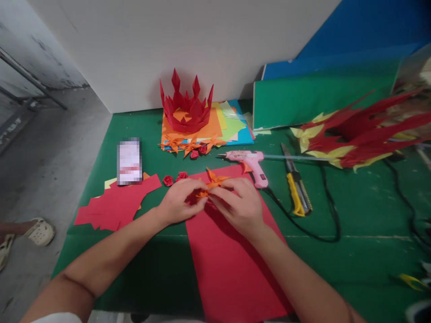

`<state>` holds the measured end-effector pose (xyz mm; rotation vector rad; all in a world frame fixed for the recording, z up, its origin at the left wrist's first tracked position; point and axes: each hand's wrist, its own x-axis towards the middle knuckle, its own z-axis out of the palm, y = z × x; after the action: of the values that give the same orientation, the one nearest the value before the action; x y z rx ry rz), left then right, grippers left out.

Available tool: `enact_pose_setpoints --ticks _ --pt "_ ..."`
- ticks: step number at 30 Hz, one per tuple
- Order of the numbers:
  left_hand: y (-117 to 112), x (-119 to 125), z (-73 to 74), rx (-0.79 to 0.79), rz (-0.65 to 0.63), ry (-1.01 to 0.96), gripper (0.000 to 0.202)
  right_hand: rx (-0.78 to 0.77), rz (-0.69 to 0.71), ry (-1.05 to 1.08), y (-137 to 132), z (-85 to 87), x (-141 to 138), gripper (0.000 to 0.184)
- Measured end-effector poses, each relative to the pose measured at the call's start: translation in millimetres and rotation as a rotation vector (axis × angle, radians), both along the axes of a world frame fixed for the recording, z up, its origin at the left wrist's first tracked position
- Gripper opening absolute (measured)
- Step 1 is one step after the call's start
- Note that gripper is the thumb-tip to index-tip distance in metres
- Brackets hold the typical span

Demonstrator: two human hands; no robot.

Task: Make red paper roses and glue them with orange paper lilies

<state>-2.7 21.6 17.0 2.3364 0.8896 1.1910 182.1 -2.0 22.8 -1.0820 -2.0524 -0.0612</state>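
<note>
My left hand point(183, 199) and my right hand point(240, 204) meet over a large red paper sheet point(232, 264). Their fingertips pinch a small orange paper flower point(202, 194) between them; part of it is hidden by the fingers. Just behind the fingers lies another orange paper flower point(217, 180). Small red paper roses point(167, 180) rest beyond my left hand. A pink glue gun point(247, 157) lies on its side past my right hand, its tip pointing left.
Behind stands a red paper crown point(186, 114) on stacked coloured paper point(232, 121). Red paper scraps point(114, 204) and a phone point(129, 161) are left; a yellow utility knife point(296, 193), black cable point(323, 237) and red-yellow paper piece point(350, 139) right. A person's shoe point(41, 232) shows on the floor.
</note>
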Motion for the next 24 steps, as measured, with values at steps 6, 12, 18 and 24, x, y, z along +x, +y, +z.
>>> enact_pose_setpoints --ticks 6,12,18,24 --pt "0.6 -0.1 -0.8 -0.025 -0.016 -0.021 0.016 0.013 -0.011 0.005 -1.5 0.6 -0.8 0.01" --pt "0.6 -1.0 -0.6 -0.022 -0.044 0.001 0.024 0.043 -0.024 -0.041 -1.9 1.4 -2.7 0.01" --pt "-0.5 -1.4 3.2 -0.005 -0.051 0.038 0.031 0.024 -0.027 -0.083 -1.5 0.7 -3.1 0.015" --pt "-0.8 -1.3 1.4 -0.057 -0.058 0.014 0.027 0.023 -0.012 -0.079 -1.0 1.8 -4.5 0.015"
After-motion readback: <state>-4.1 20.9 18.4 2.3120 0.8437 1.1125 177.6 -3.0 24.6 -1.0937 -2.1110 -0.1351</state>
